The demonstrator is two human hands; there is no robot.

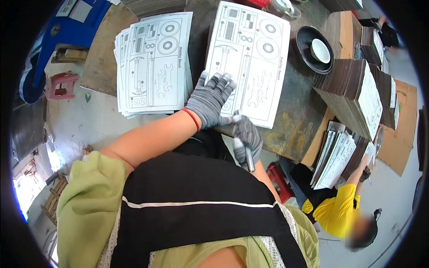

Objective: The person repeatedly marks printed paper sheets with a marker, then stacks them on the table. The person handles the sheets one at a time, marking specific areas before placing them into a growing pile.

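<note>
Grey striped knit gloves with white fingertips cover both of my hands. My left hand (209,102) lies with fingers spread on the lower left part of a white printed sheet (250,58), which tops a stack of boards. Drawings of wrenches, a hammer and round discs cover this sheet. At the stack's near edge, my right hand (247,139) is closed around a slim silver metal tool (250,160). One end of it sticks out toward me; its kind is hidden by the fingers. Left of my left hand sits a slightly fanned pile of matching printed sheets (152,67).
A black bowl (304,44) with a small white bowl (320,50) stands on the worn table (290,129). Tall board stacks (344,89) rise to the right. A person in yellow (337,210) handles sheets there. A pink stool (62,85) and blue machine (58,38) are left.
</note>
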